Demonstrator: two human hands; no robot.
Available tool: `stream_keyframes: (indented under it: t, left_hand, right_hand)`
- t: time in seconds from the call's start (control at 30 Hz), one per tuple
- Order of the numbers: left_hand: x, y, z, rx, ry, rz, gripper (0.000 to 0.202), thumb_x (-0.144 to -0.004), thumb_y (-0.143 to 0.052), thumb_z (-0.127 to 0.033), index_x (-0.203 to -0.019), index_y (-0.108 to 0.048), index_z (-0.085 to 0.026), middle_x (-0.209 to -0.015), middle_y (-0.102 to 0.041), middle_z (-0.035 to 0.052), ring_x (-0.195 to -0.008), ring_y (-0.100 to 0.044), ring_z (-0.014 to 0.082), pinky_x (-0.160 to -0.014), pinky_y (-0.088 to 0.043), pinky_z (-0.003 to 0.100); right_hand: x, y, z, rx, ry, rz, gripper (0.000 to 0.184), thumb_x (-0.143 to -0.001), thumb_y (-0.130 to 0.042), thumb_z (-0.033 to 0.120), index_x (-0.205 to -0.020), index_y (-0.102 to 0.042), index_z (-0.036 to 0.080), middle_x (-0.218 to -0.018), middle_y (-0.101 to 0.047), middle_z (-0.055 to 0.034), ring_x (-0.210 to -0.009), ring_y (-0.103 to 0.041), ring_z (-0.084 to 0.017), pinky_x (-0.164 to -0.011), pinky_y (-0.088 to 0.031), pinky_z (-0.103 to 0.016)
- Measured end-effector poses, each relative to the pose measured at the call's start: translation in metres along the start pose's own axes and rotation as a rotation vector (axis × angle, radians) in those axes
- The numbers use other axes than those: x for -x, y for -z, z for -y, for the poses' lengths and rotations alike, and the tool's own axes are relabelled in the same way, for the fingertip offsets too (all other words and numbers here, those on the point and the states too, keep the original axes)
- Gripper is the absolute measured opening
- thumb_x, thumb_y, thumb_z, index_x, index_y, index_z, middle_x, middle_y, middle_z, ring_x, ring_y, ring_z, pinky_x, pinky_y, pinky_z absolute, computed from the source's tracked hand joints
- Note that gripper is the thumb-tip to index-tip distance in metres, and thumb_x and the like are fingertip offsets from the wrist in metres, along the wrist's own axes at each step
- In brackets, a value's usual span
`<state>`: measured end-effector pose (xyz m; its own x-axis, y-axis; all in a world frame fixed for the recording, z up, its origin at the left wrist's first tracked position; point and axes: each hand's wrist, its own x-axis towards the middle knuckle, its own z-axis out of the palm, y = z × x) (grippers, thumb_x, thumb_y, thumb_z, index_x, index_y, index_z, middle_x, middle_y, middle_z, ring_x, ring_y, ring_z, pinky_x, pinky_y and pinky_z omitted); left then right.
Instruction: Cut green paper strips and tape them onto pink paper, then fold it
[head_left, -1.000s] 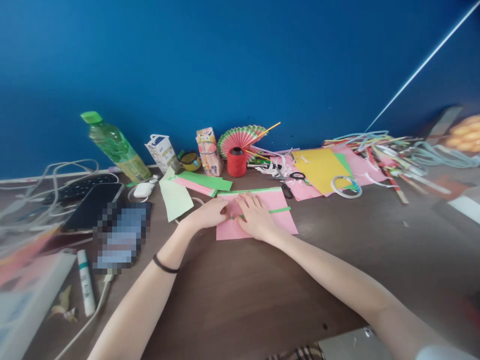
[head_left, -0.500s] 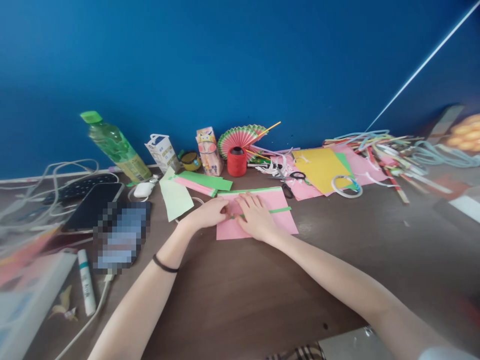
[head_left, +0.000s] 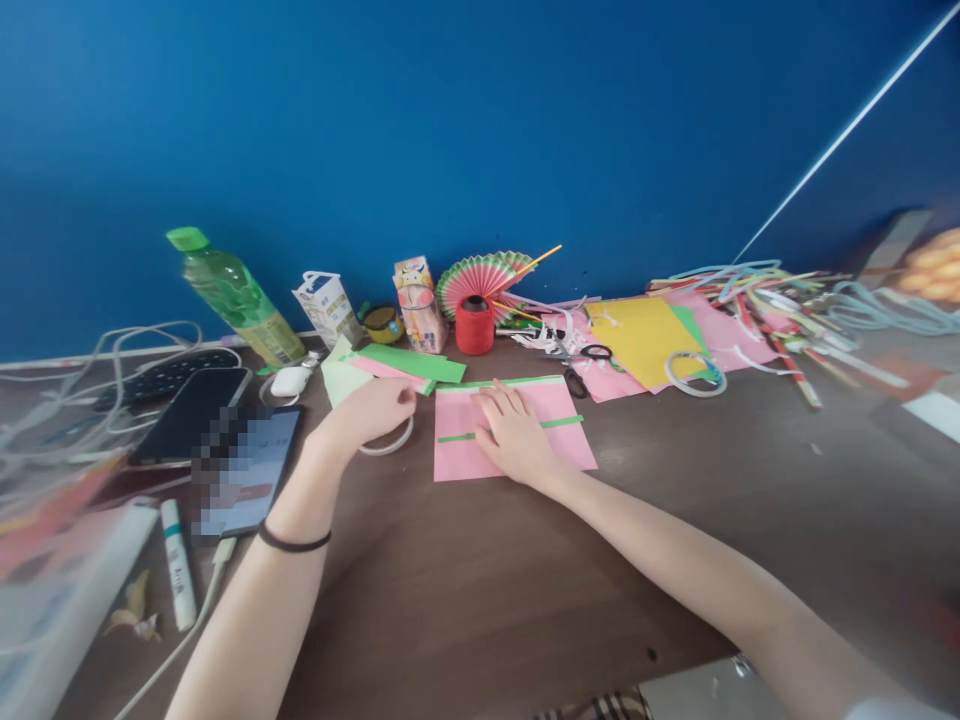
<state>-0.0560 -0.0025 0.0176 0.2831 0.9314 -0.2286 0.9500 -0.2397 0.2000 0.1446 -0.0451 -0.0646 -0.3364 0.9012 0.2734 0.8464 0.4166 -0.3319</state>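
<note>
My right hand (head_left: 514, 430) lies flat with fingers outstretched on a pink sheet of paper (head_left: 461, 462). One green strip (head_left: 564, 422) crosses the middle of that sheet, partly covered by the hand, and another green band runs along its far edge. To the left of the sheet, my left hand (head_left: 371, 410) is raised over the table with its fingers curled together. Whatever those fingers hold, if anything, is hidden. Just below them shows part of a white ring (head_left: 390, 447). Behind this hand are a pale green sheet (head_left: 337, 375) and green and pink paper strips (head_left: 420, 364).
Along the blue wall stand a green bottle (head_left: 236, 300), two cartons, a red thread spool (head_left: 475, 328) and a folded paper fan (head_left: 480, 275). Scissors (head_left: 577, 380), a yellow sheet (head_left: 637, 335) and a tape roll (head_left: 696, 373) lie right. Phones, cables and a marker (head_left: 178, 565) occupy the left.
My left hand has lifted off the pink sheet and moved left, over the white ring. The right hand stays pressed on the sheet, and more of the green strip shows.
</note>
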Motion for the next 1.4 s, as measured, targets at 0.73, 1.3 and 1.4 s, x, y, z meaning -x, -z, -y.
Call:
stream_keyframes:
  t: [0.73,1.3,1.4]
  left_hand:
    - [0.038,0.051,0.013,0.491,-0.219,0.183,0.023,-0.073,-0.049,-0.039,-0.069,-0.056,-0.018,-0.072,-0.056,-0.0009,-0.067,-0.052,0.0129,-0.06,-0.039,0.022]
    - [0.018,0.012,-0.032,1.034,-0.482,0.192,0.016,-0.083,-0.049,-0.028,-0.093,-0.054,-0.017,-0.096,-0.067,0.0067,-0.095,-0.06,0.0172,-0.092,-0.04,0.036]
    - [0.019,0.013,-0.03,0.978,-0.537,0.183,0.017,-0.085,-0.047,-0.028,-0.095,-0.055,-0.018,-0.099,-0.066,0.0058,-0.097,-0.058,0.0167,-0.092,-0.04,0.035]
  right_hand:
    - [0.001,0.014,0.004,-0.062,0.043,-0.178,0.03,-0.081,-0.038,0.013,-0.104,-0.056,0.016,-0.104,-0.057,-0.0095,-0.099,-0.045,-0.025,-0.083,-0.036,-0.038]
    - [-0.022,0.055,0.01,-0.666,0.144,-0.367,0.051,-0.08,-0.049,0.019,-0.127,-0.034,0.026,-0.128,-0.041,-0.0083,-0.116,-0.043,-0.021,-0.095,-0.039,-0.039]
    - [-0.03,0.06,0.008,-0.668,0.136,-0.401,0.043,-0.078,-0.047,0.014,-0.12,-0.046,0.025,-0.123,-0.048,-0.0066,-0.115,-0.044,-0.02,-0.095,-0.039,-0.038]
